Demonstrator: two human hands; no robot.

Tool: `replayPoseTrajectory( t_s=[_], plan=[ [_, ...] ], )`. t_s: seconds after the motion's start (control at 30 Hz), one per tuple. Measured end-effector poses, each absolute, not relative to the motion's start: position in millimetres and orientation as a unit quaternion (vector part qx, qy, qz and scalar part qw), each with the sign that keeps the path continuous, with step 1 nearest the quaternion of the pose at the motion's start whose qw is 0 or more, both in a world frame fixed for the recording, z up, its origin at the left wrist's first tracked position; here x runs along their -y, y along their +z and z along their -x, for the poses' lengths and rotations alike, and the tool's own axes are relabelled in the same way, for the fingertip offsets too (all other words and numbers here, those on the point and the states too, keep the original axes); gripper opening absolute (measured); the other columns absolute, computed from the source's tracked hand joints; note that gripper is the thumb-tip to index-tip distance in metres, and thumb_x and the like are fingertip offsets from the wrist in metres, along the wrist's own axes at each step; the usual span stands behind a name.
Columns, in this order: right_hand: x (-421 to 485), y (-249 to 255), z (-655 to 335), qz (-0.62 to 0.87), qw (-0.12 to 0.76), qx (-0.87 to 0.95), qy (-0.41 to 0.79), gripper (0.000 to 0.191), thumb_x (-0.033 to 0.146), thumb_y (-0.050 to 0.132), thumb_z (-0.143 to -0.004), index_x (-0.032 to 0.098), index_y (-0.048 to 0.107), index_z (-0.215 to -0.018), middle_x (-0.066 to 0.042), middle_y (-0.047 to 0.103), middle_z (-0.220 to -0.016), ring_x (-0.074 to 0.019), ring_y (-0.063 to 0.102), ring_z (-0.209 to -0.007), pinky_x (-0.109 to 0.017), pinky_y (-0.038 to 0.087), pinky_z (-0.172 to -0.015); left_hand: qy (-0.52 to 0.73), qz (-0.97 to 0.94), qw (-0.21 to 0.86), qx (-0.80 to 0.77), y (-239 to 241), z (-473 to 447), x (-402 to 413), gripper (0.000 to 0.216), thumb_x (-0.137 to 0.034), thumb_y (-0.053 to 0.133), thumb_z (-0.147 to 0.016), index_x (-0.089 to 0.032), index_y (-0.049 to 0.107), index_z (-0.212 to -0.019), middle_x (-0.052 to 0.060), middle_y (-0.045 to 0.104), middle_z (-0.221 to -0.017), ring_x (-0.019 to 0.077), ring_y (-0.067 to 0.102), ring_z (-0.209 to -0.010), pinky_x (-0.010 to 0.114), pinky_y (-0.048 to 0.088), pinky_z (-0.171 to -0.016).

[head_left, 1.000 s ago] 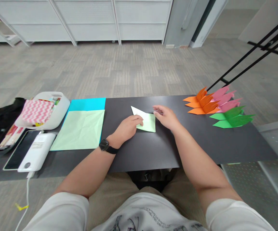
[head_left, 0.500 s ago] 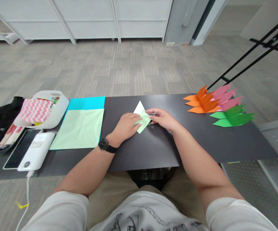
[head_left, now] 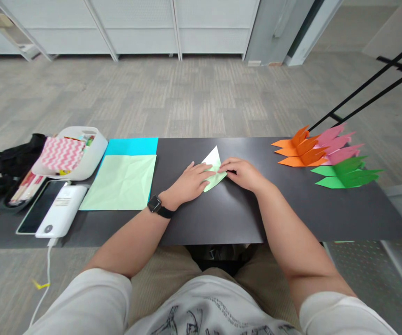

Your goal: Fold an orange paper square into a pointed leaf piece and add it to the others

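A small folded sheet of light green paper (head_left: 215, 160) lies on the dark table in front of me, its pale pointed tip facing away. From the left, my left hand (head_left: 192, 181) rests flat on it, fingers stretched over its left and middle part. My right hand (head_left: 243, 174) pinches the paper's right corner between thumb and fingers. Parts of the paper are hidden under the fingers of both hands.
Left of my hands lie light green sheets (head_left: 124, 181) over blue paper (head_left: 134, 145). Farther left are a white basket (head_left: 98, 153), a phone (head_left: 43, 204) and a cabled power bank (head_left: 63, 209). Orange (head_left: 300, 149), pink (head_left: 340, 144) and green folded paper pieces (head_left: 347, 174) stand at the right.
The folded paper has turned slightly, its tip now leaning more to the right. Both hands stay on it, with the left fingers a little more spread. The whole view has shifted slightly.
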State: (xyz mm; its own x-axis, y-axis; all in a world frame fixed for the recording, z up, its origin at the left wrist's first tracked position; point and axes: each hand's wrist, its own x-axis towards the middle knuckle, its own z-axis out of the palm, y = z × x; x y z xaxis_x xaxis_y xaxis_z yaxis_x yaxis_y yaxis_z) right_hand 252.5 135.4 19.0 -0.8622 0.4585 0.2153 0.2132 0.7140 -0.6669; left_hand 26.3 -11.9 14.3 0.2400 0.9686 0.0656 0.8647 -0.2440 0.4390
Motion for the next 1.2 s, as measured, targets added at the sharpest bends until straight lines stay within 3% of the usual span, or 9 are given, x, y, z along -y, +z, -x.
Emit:
replayPoseTrajectory(
  t_s=[0.23,0.6,0.73,0.9,1.07,1.2],
  plan=[
    [-140,23,-259,0.177,0.164,0.915,0.323,0.024,0.020,0.064,-0.097,0.030,0.086,-0.098,-0.004,0.078,-0.109,-0.0222,0.074,-0.101,-0.040,0.058,-0.099,0.156,-0.772,0.157,-0.595,14,-25,14,0.044,-0.027,0.050,-0.109,-0.035,0.066,-0.150,0.004,0.050,-0.171,0.0316,0.037,-0.163,0.072,0.018,-0.134],
    [-137,12,-250,0.227,0.160,0.924,0.264,0.014,0.029,0.067,-0.099,0.025,0.080,-0.096,-0.005,0.072,-0.090,-0.0238,0.066,-0.089,-0.037,0.050,-0.086,0.157,-0.773,0.177,-0.589,20,-27,16,0.046,-0.028,0.053,-0.107,-0.031,0.060,-0.152,0.007,0.049,-0.171,0.0311,0.041,-0.162,0.070,0.013,-0.136],
    [-136,10,-247,0.240,0.157,0.921,0.262,0.012,0.028,0.068,-0.098,0.024,0.078,-0.093,-0.005,0.071,-0.089,-0.0232,0.064,-0.087,-0.036,0.048,-0.085,0.181,-0.765,0.185,-0.590,22,-28,15,0.032,-0.029,0.057,-0.105,-0.028,0.067,-0.136,0.007,0.056,-0.166,0.0305,0.046,-0.159,0.069,0.016,-0.136],
    [-133,10,-244,0.253,0.165,0.916,0.264,0.009,0.028,0.068,-0.098,0.024,0.076,-0.097,-0.004,0.071,-0.090,-0.0228,0.064,-0.086,-0.036,0.048,-0.086,0.197,-0.747,0.203,-0.601,26,-31,14,0.029,-0.033,0.044,-0.112,-0.026,0.070,-0.121,0.007,0.063,-0.159,0.0267,0.050,-0.155,0.066,0.018,-0.136],
    [-131,4,-241,0.252,0.186,0.911,0.269,0.011,0.026,0.069,-0.097,0.025,0.078,-0.103,-0.004,0.069,-0.091,-0.0228,0.064,-0.087,-0.037,0.048,-0.087,0.206,-0.738,0.196,-0.612,23,-35,14,0.018,-0.039,0.065,-0.103,-0.024,0.073,-0.096,0.006,0.061,-0.158,0.0283,0.050,-0.154,0.065,0.016,-0.137],
    [-128,2,-239,0.255,0.193,0.909,0.266,0.016,0.024,0.068,-0.097,0.025,0.079,-0.107,-0.004,0.070,-0.091,-0.0232,0.064,-0.088,-0.037,0.049,-0.086,0.207,-0.731,0.199,-0.619,21,-36,13,0.017,-0.035,0.068,-0.101,-0.024,0.075,-0.091,0.006,0.061,-0.158,0.0275,0.052,-0.151,0.066,0.016,-0.137]
  ],
)
